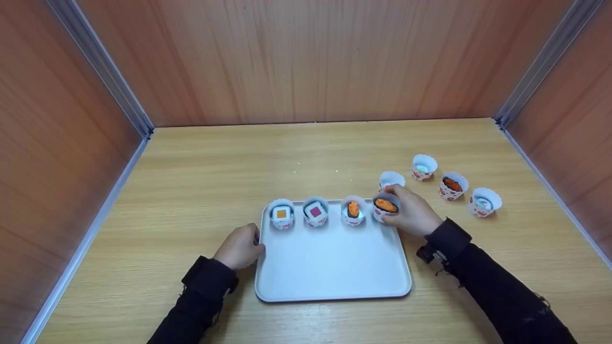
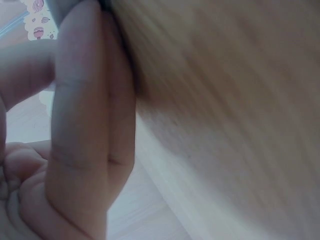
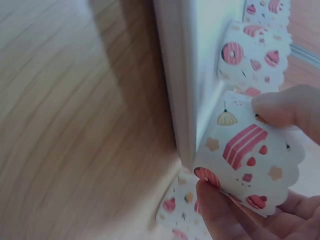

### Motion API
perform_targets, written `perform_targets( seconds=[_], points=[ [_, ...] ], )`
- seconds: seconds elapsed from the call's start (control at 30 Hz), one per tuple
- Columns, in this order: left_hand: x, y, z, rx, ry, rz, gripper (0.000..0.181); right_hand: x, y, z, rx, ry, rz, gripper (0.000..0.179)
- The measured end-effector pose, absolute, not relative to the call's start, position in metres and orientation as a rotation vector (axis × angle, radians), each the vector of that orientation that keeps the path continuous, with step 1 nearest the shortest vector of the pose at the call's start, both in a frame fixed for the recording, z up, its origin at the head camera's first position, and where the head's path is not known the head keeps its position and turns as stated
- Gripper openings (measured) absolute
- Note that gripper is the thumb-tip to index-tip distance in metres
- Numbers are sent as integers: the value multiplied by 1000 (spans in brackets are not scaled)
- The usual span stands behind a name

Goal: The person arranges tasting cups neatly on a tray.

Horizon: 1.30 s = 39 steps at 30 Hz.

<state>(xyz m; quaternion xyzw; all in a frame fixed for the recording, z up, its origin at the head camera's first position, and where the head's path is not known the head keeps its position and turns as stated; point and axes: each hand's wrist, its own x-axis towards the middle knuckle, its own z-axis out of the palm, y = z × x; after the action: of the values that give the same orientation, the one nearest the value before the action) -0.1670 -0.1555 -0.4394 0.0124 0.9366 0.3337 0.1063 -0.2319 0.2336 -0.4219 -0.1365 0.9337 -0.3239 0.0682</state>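
A white rectangular tray (image 1: pixel 332 260) lies on the wooden table. At its left edge my left hand (image 1: pixel 239 246) pinches the rim between thumb and fingers. Over the far right corner, my right hand (image 1: pixel 411 212) grips a paper cupcake cup (image 3: pixel 245 155) printed with cakes and donuts, holding an orange-topped dark piece (image 1: pixel 386 205). Along the tray's far side stand three similar cups: one with an orange-centred white block (image 1: pixel 281 213), one with a purple-centred white block (image 1: pixel 315 211), and one with an orange-topped piece (image 1: pixel 353 209).
Just beyond the right hand stands another paper cup (image 1: pixel 392 179), partly hidden by it. Farther right are a back cup (image 1: pixel 422 168), a cup with a dark red-orange piece (image 1: pixel 452 186) and a rightmost cup (image 1: pixel 485 202). Wood-grain panels (image 1: pixel 315 62) enclose the table.
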Motion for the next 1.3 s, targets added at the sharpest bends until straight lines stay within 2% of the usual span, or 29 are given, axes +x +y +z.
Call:
perform_targets(
  seconds=[0.4,0.73,1.0,1.3],
  points=[
    [-167,-156,-439,39,2742,983,8,-236,218,-428,-510,2773,-919,62],
    [-168,-155,-440,29,2746,978,8,-234,225,-430,-523,2784,-947,73],
    [-168,-155,-439,8,2737,970,8,-225,252,-425,-562,2832,-1124,80],
    [-168,-156,-440,37,2760,971,8,-215,308,-423,-560,3173,-1141,90]
  ],
)
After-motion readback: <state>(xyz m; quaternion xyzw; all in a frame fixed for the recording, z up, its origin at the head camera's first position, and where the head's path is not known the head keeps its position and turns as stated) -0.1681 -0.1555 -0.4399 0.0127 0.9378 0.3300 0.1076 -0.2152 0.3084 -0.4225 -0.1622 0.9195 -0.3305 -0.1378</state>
